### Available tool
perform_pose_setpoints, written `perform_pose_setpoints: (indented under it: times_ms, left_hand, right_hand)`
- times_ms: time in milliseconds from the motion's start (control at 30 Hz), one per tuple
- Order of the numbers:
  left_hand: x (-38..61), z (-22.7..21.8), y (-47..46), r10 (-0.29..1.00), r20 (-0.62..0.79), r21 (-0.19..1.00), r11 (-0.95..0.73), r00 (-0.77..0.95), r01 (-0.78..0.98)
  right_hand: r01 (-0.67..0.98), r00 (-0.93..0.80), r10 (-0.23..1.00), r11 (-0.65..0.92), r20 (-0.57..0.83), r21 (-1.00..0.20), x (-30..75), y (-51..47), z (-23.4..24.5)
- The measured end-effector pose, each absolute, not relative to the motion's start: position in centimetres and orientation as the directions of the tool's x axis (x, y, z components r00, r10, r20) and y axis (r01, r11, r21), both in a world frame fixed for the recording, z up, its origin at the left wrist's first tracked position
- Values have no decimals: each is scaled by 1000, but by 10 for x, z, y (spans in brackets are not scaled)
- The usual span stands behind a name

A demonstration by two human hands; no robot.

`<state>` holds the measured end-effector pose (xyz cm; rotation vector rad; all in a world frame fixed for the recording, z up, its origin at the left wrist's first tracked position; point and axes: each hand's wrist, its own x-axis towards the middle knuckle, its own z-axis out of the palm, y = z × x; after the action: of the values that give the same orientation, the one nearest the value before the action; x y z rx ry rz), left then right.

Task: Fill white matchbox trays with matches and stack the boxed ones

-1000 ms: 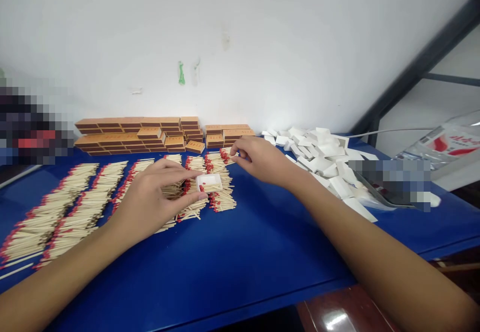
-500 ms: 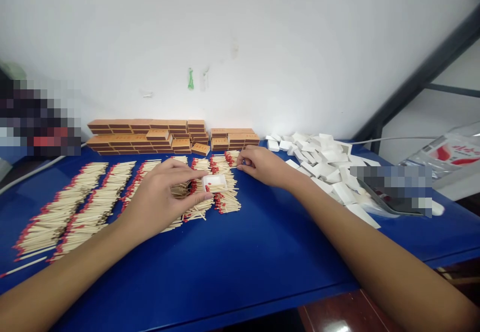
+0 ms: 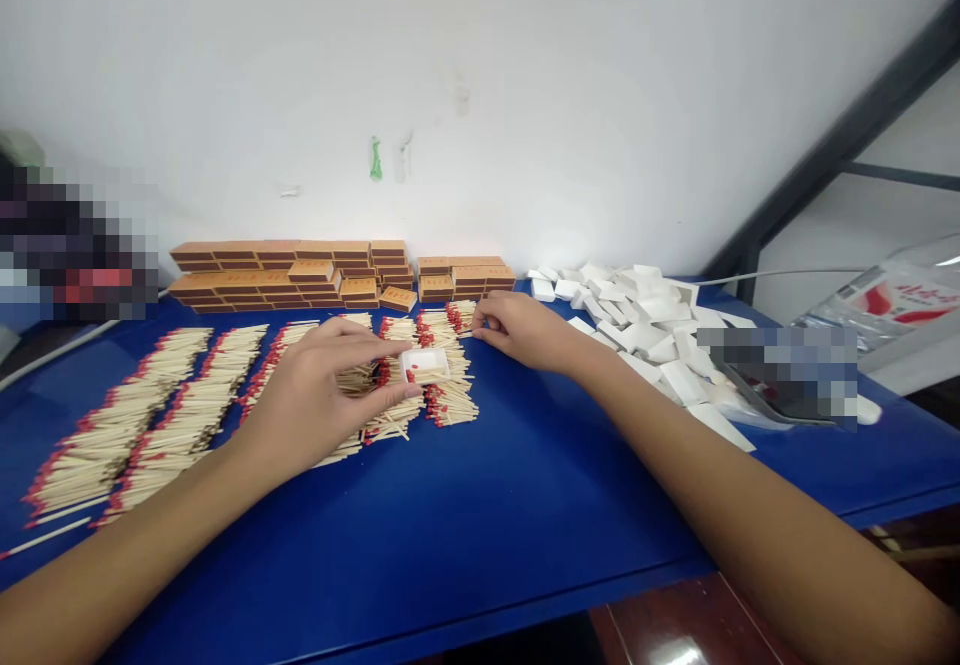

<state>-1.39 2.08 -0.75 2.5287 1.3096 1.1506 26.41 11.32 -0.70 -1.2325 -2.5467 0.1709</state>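
At centre frame, the left hand (image 3: 315, 395) clamps thumb and fingers on a small, shallow, open-topped white tray (image 3: 424, 365) with a few sticks inside, above rows of red-tipped matches (image 3: 450, 403) on the blue table (image 3: 487, 505), while the right hand (image 3: 525, 330) pinches matches just upper right.

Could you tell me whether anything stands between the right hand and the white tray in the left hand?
Nothing visible does. Only flat rows of matches lie between the right hand and the white tray, which the left hand holds.
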Motion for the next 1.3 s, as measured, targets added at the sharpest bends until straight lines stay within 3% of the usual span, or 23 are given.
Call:
perform_pose_setpoints:
  times_ms: [233, 467, 967, 1100, 1200, 1300]
  left_hand:
    - [-13, -9, 22, 723, 593, 371, -635, 353, 678]
    - [-14, -8, 21, 721, 594, 371, -638, 356, 675]
    - [-14, -8, 21, 729, 585, 377, -633, 356, 676]
    - [-14, -8, 21, 729, 584, 371, -632, 358, 681]
    - [-15, -8, 21, 717, 594, 357, -642, 365, 679]
    - [-14, -8, 22, 703, 605, 336, -651, 373, 681]
  right_hand:
    - [789, -555, 821, 571, 133, -229, 269, 112, -1]
    - [810, -517, 855, 505, 44, -300, 277, 112, 7]
    - [794, -546, 837, 533, 41, -291, 270, 108, 6]
    - [750, -572, 808, 585, 140, -308, 267, 100, 15]
    - [665, -580, 770, 636, 267, -390, 257, 87, 24]
    - [577, -612, 729, 677, 308, -457, 241, 68, 27]
